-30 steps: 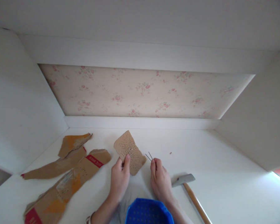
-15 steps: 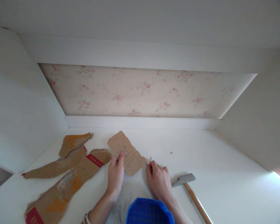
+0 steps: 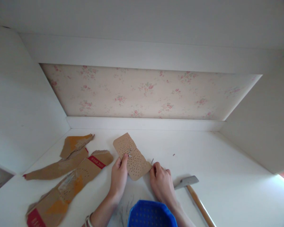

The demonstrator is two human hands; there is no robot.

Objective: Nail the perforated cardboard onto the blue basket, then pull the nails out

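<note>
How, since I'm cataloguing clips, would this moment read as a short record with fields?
Left hand: holds the perforated cardboard, thumb on top
Right hand: pinches a thin metal piece, mostly hidden by fingers, by the cardboard's near-right corner; contact unclear
Left side: torn cardboard pieces, some with red and orange areas
Right side: hammer with wooden handle, lying down
Bottom edge: blue container, between the forearms
Surface: white tabletop
Background: floral panel
</note>
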